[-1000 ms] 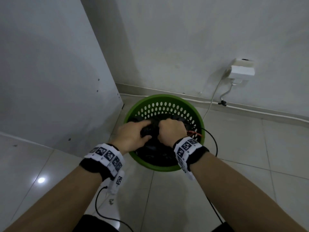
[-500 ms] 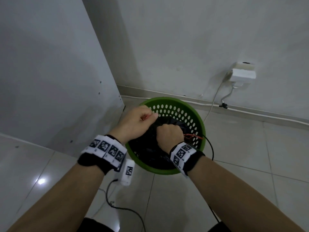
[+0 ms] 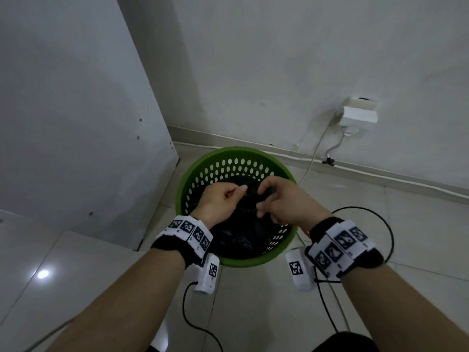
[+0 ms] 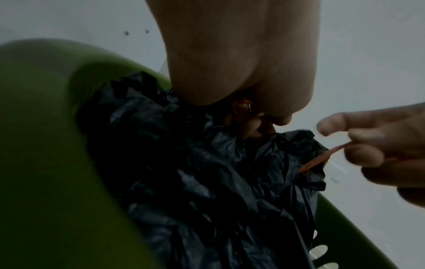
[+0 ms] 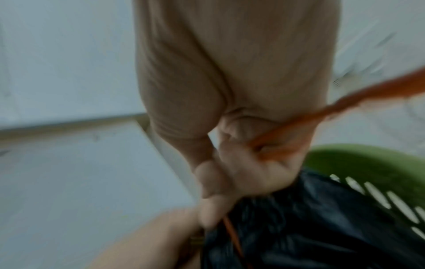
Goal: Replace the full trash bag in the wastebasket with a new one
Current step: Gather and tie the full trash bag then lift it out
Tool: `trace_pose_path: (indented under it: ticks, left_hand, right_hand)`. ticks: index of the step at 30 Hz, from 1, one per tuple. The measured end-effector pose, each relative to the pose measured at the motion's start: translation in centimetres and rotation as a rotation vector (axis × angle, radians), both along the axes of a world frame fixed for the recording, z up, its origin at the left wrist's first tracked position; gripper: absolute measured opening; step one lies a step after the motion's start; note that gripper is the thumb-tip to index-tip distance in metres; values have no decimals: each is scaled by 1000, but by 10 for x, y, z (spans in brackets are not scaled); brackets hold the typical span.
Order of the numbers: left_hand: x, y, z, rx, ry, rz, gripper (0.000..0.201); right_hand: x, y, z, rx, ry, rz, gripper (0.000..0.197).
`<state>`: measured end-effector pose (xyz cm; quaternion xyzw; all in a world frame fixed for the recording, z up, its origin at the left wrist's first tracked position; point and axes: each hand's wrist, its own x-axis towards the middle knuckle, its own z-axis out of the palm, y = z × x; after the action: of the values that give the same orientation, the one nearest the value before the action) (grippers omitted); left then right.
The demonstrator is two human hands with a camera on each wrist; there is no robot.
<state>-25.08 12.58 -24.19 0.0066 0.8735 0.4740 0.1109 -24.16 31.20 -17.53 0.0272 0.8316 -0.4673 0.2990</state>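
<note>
A green perforated wastebasket (image 3: 203, 171) stands on the tiled floor with a black trash bag (image 3: 243, 237) inside it. The bag's top is bunched together under my hands. My left hand (image 3: 238, 193) is curled over the bunched top and pinches an orange drawstring (image 4: 316, 160) between thumb and forefinger. My right hand (image 3: 264, 201) is just to its right, fingers curled, pinching the same drawstring. In the right wrist view, the drawstring (image 5: 345, 107) runs taut across my fingers toward the upper right, above the black bag (image 5: 322, 227).
A white cabinet panel (image 3: 76, 123) stands close to the basket's left. The wall behind carries a white power adapter (image 3: 359, 115), with cables (image 3: 314, 153) running along the skirting. Black wrist-camera cables (image 3: 388, 232) loop over the floor tiles on the right.
Both fists pressed down on the bag top a second ago. The left hand then lifted, pulling the string; now both hands sit side by side pinching the drawstring, the right one shifted rightward.
</note>
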Motion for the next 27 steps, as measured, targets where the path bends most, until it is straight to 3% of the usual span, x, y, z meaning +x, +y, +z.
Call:
trace_pose_path:
  ticks: [2,5,7,9,13,17,21,25,27]
  left_hand:
    - [3,-2,-3,33,-55,21,44]
    - [6,-5,7,330,-226,104,52]
    - [6,-8,14,467,-302,89,57]
    - [5,-11,15,458,-282,80,42]
    - [4,-11,3,354,-168,116,30]
    - [3,-15,-6,466,-113,231,27]
    - [6,-12,0,537,-56,213,28]
    - [8,-7,1,457,-87,67,27]
    - [7,-9,-4,334,-76,49,28]
  right_hand:
    - [-1,6,6,-188,-74,-50,6]
    - [-5,8,2,-512,-283,-122,28]
    - [-7,6,-4,-584,-297,-165,30]
    - [-8,1,-12,-474,-186,-203,21]
    - [-8,-9,-21,-49,173,-205,8]
    - [-11,-21,-31,68,478,-90,10]
    - [-8,-44,-42,-159,395,-14,14]
    - [-9,-61,-47,-378,173,-374,16]
    - [-12,-66,-51,-365,139,-534,14]
